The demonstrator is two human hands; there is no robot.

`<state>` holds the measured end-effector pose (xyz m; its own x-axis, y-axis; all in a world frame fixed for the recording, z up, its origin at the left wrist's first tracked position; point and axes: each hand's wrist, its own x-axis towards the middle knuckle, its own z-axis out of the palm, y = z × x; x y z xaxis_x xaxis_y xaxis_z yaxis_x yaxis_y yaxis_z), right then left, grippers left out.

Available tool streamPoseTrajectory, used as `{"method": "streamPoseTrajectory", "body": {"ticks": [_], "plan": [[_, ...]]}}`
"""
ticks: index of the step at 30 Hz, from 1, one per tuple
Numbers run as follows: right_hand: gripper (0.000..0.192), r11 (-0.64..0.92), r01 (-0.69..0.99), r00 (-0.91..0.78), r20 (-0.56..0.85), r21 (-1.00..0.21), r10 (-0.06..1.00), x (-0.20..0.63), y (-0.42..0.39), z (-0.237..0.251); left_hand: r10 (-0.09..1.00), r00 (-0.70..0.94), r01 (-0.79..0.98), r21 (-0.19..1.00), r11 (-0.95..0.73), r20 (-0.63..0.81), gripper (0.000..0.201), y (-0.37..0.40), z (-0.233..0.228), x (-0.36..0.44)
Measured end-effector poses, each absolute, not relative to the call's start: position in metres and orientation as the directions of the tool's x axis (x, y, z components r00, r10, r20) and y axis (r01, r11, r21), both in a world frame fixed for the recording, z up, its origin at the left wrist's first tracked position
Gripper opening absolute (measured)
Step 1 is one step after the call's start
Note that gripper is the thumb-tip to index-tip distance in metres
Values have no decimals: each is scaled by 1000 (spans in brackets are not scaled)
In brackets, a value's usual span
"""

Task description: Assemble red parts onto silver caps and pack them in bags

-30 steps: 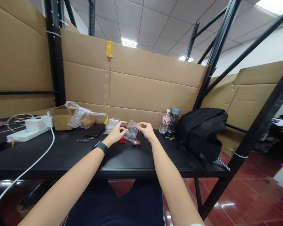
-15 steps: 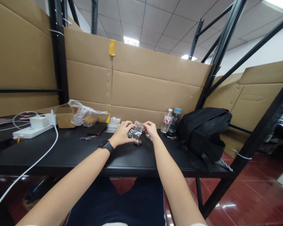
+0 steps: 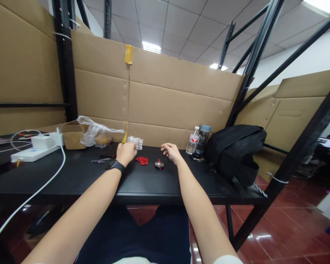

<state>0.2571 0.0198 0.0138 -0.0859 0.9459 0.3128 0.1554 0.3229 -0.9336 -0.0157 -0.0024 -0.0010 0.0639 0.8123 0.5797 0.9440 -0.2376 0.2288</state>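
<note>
My left hand (image 3: 126, 153), with a black watch on its wrist, is closed on a small clear plastic bag (image 3: 136, 141) and holds it at the back of the black table (image 3: 71, 179), over a dark phone. A little heap of small red pieces (image 3: 142, 160) lies on the table just right of that hand. Beside it sits a round metal disc with a red part (image 3: 159, 164). My right hand (image 3: 171, 151) hovers just behind and to the right of the disc, fingers loosely curled and apart, holding nothing.
Two bottles (image 3: 197, 140) and a black backpack (image 3: 236, 152) stand at the right. A cardboard box (image 3: 71, 135) with a plastic bag (image 3: 96, 135), a white power strip (image 3: 33, 152) with cables and a keychain (image 3: 97, 160) are at the left. Cardboard walls stand behind.
Both hands held the clear bag over the disc; now my right hand has let go and my left hand has carried the bag left and back. The red pieces lie uncovered.
</note>
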Motion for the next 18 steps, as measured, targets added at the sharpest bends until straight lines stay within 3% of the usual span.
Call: {"method": "streamPoseTrajectory", "body": {"ticks": [4, 8, 12, 15, 18], "plan": [[17, 384, 412, -125, 366, -826, 922, 263, 22, 10, 893, -4, 955, 268, -131, 450, 22, 15, -12, -46], [8, 436, 655, -263, 355, -617, 897, 268, 21, 7, 950, 20, 945, 305, -120, 312, 47, 28, -22, -52], [35, 437, 705, -386, 215, -558, 897, 272, 18, 8, 958, 32, 945, 302, -121, 285, 58, 31, -25, -50], [58, 424, 736, -439, 106, -527, 892, 272, 16, 11, 948, -5, 955, 283, -91, 320, 47, 24, -21, -48], [63, 417, 757, -450, 62, -503, 891, 270, 15, 13, 903, -102, 954, 298, -30, 418, 34, 15, -12, -46]]}}
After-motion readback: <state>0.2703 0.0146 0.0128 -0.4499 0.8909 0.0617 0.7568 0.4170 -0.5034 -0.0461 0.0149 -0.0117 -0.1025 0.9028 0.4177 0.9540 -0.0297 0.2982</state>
